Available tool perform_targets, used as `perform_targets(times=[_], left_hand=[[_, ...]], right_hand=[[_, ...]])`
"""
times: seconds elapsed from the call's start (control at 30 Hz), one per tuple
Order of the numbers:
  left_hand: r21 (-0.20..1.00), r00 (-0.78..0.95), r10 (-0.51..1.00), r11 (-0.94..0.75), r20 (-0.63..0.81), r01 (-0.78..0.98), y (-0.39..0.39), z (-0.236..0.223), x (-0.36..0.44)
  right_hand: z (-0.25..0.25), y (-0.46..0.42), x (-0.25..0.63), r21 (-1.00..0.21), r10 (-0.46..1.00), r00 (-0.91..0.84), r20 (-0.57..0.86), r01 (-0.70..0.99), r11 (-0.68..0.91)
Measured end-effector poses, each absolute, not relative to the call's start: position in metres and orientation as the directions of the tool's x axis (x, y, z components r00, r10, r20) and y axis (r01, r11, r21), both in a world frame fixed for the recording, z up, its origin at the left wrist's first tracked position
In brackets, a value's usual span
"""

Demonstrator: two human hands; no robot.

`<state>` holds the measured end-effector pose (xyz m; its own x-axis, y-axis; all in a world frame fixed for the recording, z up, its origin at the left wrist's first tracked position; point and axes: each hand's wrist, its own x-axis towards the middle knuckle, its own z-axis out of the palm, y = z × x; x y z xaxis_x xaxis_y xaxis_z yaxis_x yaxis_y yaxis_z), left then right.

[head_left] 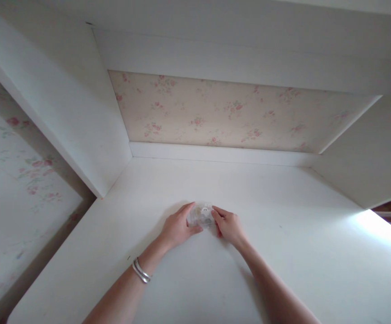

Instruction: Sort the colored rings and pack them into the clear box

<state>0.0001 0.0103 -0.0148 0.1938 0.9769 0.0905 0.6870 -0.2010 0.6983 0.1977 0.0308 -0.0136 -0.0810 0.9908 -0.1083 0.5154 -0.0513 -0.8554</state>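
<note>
A small clear plastic case [200,215] lies on the white desk surface between my two hands. Pale, small items seem to show through it, too blurred to name. My left hand [179,226] grips its left end, with the thumb along the near edge and the fingers at the far side. At the right end, my right hand [227,225] pinches the case's edge or corner between thumb and bent fingers. A silver bangle [141,271] circles my left wrist.
The white desk [195,279] runs back to a low ledge under floral wallpaper [198,112]. Upright white panels stand at the left [63,90] and right [367,153], with a shelf [215,54] overhead. A small dark mark sits left of the bangle.
</note>
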Motion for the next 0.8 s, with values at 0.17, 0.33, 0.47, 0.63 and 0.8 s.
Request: perform_targets(times=[0.17, 0.33, 0.47, 0.63, 0.8], left_hand=[[0.695, 0.190, 0.977, -0.204, 0.099, 0.689, 0.0119, -0.0183, 0.0002], [0.687, 0.205, 0.974, -0.214, 0.095, 0.694, 0.0126, -0.0200, -0.0010], [0.675, 0.223, 0.971, -0.219, 0.082, 0.705, 0.0122, -0.0201, -0.0008], [0.677, 0.214, 0.973, -0.216, 0.088, 0.704, 0.0111, -0.0173, 0.0000], [0.682, 0.236, 0.967, -0.234, 0.093, 0.693, 0.0111, -0.0153, -0.0010]], right_hand=[[-0.0063, 0.0233, 0.1948, -0.703, 0.990, -0.143, 0.021, 0.702, 0.116], [-0.0078, 0.0232, 0.1958, -0.679, 0.975, -0.207, 0.079, 0.705, 0.205], [-0.0117, 0.0239, 0.1979, -0.716, 0.972, -0.219, 0.087, 0.665, 0.214], [-0.0115, 0.0250, 0.2000, -0.764, 0.978, -0.201, 0.056, 0.622, 0.172], [-0.0102, 0.0244, 0.2005, -0.772, 0.979, -0.203, 0.028, 0.617, 0.150]])
